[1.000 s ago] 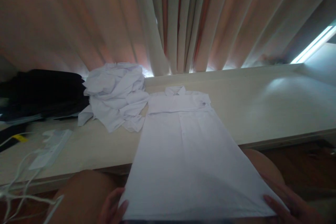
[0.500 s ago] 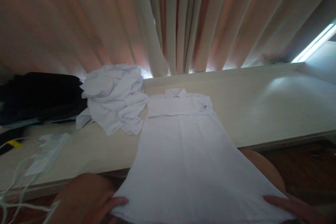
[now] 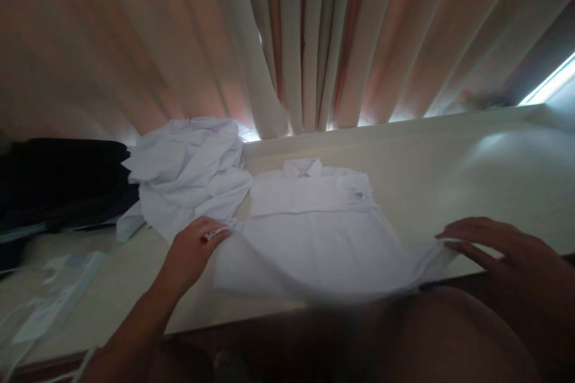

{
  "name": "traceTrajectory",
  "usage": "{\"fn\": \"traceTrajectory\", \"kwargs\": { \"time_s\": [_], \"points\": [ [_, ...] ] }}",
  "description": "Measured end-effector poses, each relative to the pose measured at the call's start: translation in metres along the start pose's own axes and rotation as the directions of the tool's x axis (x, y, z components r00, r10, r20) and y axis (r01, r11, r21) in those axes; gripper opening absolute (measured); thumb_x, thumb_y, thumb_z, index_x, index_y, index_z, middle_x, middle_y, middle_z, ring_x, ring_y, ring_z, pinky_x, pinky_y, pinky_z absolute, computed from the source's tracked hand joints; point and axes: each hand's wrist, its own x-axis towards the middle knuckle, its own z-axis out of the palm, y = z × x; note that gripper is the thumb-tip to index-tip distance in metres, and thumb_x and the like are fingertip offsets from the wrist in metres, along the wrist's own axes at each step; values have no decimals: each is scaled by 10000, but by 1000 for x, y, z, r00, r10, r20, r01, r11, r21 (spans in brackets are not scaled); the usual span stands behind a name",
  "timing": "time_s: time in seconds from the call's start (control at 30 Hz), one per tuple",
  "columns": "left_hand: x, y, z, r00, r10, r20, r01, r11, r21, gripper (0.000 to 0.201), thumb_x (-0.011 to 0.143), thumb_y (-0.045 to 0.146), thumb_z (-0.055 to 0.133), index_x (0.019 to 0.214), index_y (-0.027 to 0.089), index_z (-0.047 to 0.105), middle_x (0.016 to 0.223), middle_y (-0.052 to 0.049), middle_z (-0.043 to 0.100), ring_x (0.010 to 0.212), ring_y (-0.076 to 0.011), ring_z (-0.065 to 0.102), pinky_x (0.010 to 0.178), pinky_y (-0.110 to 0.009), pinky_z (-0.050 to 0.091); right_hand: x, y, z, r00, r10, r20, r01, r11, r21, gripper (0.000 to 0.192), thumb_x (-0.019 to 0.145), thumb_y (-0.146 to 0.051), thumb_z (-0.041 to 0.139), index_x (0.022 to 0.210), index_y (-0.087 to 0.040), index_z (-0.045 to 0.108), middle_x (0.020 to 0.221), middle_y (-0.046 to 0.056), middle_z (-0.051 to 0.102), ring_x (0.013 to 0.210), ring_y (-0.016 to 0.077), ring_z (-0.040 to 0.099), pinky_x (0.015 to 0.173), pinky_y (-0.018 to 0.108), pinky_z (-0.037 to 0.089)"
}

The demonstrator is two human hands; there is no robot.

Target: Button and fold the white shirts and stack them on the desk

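Observation:
A white collared shirt lies on the pale table, its collar pointing away from me and its sleeves folded across the upper part. My left hand pinches the left corner of its lower hem. On the other side, my right hand pinches the right corner between thumb and fingers. The hem is lifted off at both corners and sags in a curve between my hands, blurred by motion near the table's front edge.
A rumpled heap of white cloth lies left of the shirt, beside a stack of dark folded cloth. A white power strip with cables sits at the front left. Curtains hang behind the table.
Both my hands have moved up and forward from the near edge, bringing the shirt's hem over the table. The lower part, taut and flat before, now folds and sags.

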Motion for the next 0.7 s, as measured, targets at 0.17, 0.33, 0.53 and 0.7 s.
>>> {"fn": "traceTrajectory", "kwargs": {
  "time_s": [0.17, 0.33, 0.53, 0.7],
  "points": [
    [124, -15, 30, 998, -4, -55, 6, 999, 52, 401, 848, 488, 543, 955, 171, 764, 1016, -91, 752, 936, -240, 666, 880, -327, 470, 139, 15, 43, 994, -66, 92, 71, 996, -52, 593, 898, -686, 435, 946, -197, 766, 974, 99, 759, 838, 206, 685, 840, 359, 466],
    [242, -37, 72, 994, -103, 49, 93, 981, 172, 334, 845, 398, 562, 962, 158, 762, 916, -90, 755, 890, -240, 667, 790, -310, 474, 276, 41, 105, 978, -27, 206, 79, 965, -250, 516, 960, -447, 418, 1004, -33, 723, 1017, 122, 724, 961, 147, 621, 870, 283, 360],
    [318, -58, 114, 977, -178, 119, 147, 961, 235, 179, 748, 346, 679, 737, 174, 727, 798, -93, 738, 871, -246, 683, 774, -286, 489, 353, 67, 192, 935, 80, 344, 28, 954, -298, 354, 979, -306, 497, 984, -38, 728, 1030, 163, 709, 982, 202, 618, 850, 319, 382],
    [328, -77, 135, 943, -276, 186, 219, 935, 280, 267, 773, 430, 674, 833, 178, 737, 870, -113, 760, 908, -250, 695, 801, -293, 502, 339, 56, 246, 960, 154, 232, -66, 936, -345, 474, 940, -341, 525, 1383, -172, 517, 1336, 188, 584, 1187, 348, 545, 981, 587, 364]
  ]
}}
